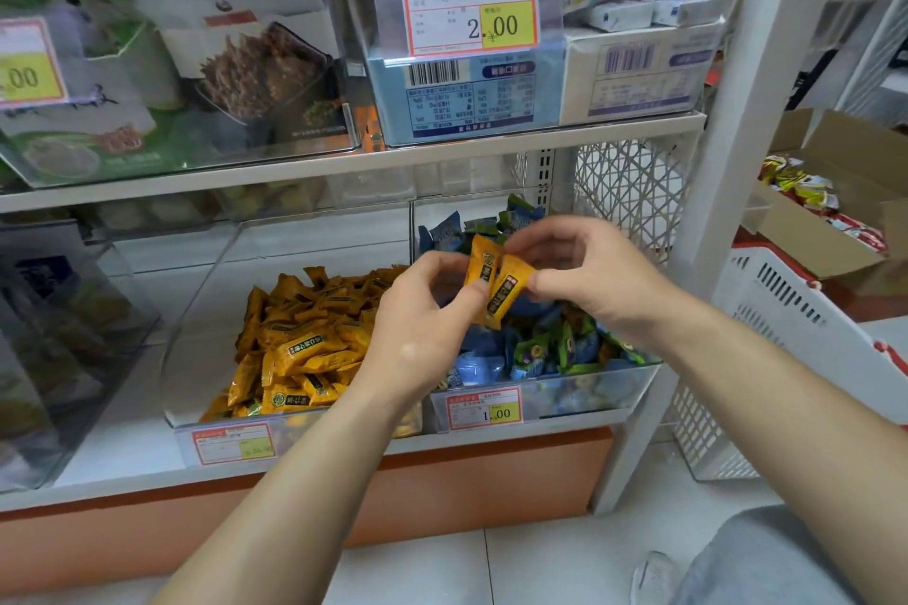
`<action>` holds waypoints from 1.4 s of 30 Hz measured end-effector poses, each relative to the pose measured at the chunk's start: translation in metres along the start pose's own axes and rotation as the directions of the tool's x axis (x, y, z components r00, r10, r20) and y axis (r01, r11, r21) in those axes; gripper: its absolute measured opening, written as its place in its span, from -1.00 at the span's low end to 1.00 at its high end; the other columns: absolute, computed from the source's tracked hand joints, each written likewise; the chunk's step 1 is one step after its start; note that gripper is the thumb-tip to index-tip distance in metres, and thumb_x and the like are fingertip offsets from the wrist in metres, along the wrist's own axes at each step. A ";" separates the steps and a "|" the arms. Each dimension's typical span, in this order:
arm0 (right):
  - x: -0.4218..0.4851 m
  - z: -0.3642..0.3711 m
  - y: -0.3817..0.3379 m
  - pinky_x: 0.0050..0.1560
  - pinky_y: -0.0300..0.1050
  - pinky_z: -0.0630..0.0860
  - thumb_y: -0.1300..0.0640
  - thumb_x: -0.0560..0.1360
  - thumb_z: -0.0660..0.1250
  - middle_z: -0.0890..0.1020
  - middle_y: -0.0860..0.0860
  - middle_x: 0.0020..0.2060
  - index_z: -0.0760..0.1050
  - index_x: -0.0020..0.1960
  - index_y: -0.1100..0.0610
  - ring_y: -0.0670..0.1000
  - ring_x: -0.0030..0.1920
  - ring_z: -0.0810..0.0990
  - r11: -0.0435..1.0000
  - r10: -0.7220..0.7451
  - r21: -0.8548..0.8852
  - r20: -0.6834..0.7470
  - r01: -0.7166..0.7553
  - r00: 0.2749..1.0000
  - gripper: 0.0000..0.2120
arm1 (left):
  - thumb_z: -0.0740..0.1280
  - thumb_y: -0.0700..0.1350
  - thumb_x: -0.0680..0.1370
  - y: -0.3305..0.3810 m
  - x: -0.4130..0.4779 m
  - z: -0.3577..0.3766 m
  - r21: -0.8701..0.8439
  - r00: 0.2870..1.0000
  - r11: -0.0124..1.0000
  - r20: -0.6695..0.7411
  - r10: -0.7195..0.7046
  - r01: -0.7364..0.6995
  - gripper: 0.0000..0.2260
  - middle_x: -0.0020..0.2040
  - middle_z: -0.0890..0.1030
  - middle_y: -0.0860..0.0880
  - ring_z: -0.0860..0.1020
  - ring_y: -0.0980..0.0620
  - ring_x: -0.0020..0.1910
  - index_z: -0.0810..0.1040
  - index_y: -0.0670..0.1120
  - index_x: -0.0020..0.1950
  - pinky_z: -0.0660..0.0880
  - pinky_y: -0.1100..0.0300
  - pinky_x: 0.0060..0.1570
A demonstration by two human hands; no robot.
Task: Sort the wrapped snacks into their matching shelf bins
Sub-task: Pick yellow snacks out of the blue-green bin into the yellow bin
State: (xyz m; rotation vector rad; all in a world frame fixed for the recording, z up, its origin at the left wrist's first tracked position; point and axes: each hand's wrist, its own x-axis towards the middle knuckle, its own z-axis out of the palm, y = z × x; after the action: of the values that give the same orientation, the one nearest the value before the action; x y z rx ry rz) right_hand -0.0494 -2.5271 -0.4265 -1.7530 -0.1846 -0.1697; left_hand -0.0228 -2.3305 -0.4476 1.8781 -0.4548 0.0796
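- Two clear bins sit side by side on the bottom shelf; the orange bin (196, 324) is the landmark here.
- A pile of orange snacks (304, 349), too many to count, fills the orange bin.
- The mixed bin (589, 391) stands just right of the orange bin and holds blue and green snacks (540, 349).
- Two orange snacks are held up, touching, right of the orange bin and over the mixed bin.
- The left hand (417, 324) has its fingers curled and pinches the upright snack (484, 260).
- The right hand (589, 275) has its thumb and fingers closed on the tilted snack (508, 287).
- Two price tags hang in front: one (233, 445) on the orange bin, one (484, 408) to its right.
- One white basket (786, 324) and one cardboard box (845, 172) lie far right of the orange bin.
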 end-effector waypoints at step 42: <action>0.077 -0.004 0.053 -0.01 0.00 0.59 -0.17 0.45 0.43 0.66 0.03 -0.04 0.58 0.10 0.12 0.04 -0.08 0.62 0.444 0.322 -0.892 0.075 -0.081 0.944 -0.60 | 0.42 0.09 0.49 -0.056 0.031 -0.029 0.582 0.999 0.812 0.010 0.037 -0.036 -0.48 0.27 0.58 0.01 0.53 -0.01 0.23 0.42 0.06 0.43 0.40 0.26 0.03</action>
State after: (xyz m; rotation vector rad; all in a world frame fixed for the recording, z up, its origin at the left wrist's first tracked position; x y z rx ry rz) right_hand 0.0369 -2.5386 -0.4604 -2.8575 -0.0358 0.1788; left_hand 0.0303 -2.2966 -0.4789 2.4768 -0.5019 0.2737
